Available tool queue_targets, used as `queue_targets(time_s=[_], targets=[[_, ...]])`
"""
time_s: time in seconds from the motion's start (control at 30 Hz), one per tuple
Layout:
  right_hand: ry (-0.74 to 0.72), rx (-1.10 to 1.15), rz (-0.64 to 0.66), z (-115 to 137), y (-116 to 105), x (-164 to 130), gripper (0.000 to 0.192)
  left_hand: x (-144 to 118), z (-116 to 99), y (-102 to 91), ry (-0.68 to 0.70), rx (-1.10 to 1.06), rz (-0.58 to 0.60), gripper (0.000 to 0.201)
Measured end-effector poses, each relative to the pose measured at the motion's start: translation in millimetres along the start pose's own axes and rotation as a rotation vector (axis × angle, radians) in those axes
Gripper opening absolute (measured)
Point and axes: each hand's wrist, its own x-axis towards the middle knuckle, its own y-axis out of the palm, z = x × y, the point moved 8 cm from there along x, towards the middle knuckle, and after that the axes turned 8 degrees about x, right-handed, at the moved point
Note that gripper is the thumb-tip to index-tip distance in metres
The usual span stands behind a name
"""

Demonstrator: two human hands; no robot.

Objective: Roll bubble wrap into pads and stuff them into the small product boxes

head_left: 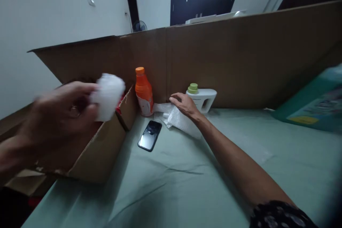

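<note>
My left hand (61, 114) is raised over the open cardboard box (96, 149), closed on a small white wrapped-looking item (108, 96). Motion blurs both, so its kind is not clear. At the back of the table my right hand (184, 104) reaches over crumpled bubble wrap (180, 121), fingers stretched out and apart with nothing seen in them. Whether it touches the wrap I cannot tell. Just behind and to the right of that hand is a white bottle (212, 94) with a green cap and a handle. An orange bottle (143, 91) stands left of the wrap.
A black smartphone (150, 135) lies on the pale green cloth (171, 188). Behind everything runs a tall cardboard wall (248, 60). A large teal container (315, 99) leans at the right. Something red shows inside the box's far edge.
</note>
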Motion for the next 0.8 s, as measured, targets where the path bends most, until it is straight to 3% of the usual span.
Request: queue_targets(time_s=[0.07,0.1,0.17,0.23,0.33,0.43,0.5,0.6,0.7,0.8], targets=[[-0.029,0.037,-0.035,6,-24,-27,0.035,-10,-87,17.4,0.411,0.052,-0.11,0.038],[-0.039,0.045,-0.045,6,-33,-43,0.033,-7,-119,37.6,0.514,0.088,-0.079,0.039],[-0.042,0.043,-0.066,0,-48,-75,0.029,9,-161,87.2,0.551,0.149,0.057,0.04],[-0.021,0.025,-0.087,-17,-62,-109,0.027,26,-179,140.6,0.473,0.165,0.258,0.045],[0.04,-0.022,-0.101,-55,-83,-161,0.028,29,-189,198.7,0.42,0.166,0.413,0.054],[0.126,-0.091,-0.089,-97,-103,-213,0.029,-4,-189,231.5,0.415,0.141,0.524,0.064],[0.19,-0.151,-0.076,-123,-111,-242,0.032,-44,-189,238.2,0.425,0.118,0.553,0.066],[0.269,-0.256,-0.047,-155,-108,-265,0.043,-128,-185,237.5,0.435,0.051,0.56,0.068],[0.301,-0.353,-0.009,-173,-92,-264,0.053,-212,-177,232.1,0.462,-0.234,0.545,0.07],[0.288,-0.428,0.021,-180,-83,-252,0.037,-259,-152,227.9,0.343,-0.381,0.51,0.061]])
